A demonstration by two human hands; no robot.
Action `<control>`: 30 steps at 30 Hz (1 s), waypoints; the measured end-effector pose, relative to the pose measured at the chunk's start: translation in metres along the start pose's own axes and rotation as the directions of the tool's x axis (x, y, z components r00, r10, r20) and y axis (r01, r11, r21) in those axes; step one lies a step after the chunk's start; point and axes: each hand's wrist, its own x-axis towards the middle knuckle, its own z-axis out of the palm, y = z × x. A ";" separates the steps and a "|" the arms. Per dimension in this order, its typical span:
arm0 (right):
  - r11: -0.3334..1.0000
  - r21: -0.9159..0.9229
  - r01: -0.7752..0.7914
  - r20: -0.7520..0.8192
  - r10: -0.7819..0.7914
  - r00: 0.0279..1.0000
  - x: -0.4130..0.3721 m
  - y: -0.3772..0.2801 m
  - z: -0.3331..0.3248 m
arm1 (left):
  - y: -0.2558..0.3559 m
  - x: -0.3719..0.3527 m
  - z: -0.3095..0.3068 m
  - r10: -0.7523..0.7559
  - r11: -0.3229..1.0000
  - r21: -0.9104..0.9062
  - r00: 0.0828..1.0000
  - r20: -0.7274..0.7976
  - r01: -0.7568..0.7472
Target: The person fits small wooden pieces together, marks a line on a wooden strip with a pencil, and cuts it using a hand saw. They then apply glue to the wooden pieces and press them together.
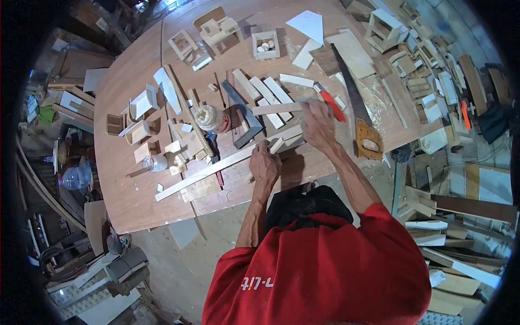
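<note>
My left hand (265, 163) is closed at the near side of the table, its fingers around a small wood piece (277, 145) over a long pale wood strip (206, 170). The strip runs slantwise along the table's front. My right hand (318, 123) is closed on one end of a flat wood stick (276, 109), which points left. Just past its knuckles is a red-handled tool (332, 105) with a metal tip. Beyond my left hand lie a dark try square (244, 116) and several cut wood strips (279, 89).
A handsaw (355, 92) with a wooden handle lies to the right. A jar of pale paste (211, 118) stands left of the square. Small wooden furniture models (143, 103) stand at the left, and a small box (265, 45) holds round pieces. Wood scraps (422, 81) crowd the right side.
</note>
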 end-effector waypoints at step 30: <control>0.971 -0.172 -0.169 0.465 0.231 0.855 0.080 -0.028 0.056 | 0.008 0.133 0.015 -0.306 0.856 -0.411 0.948 0.087 0.314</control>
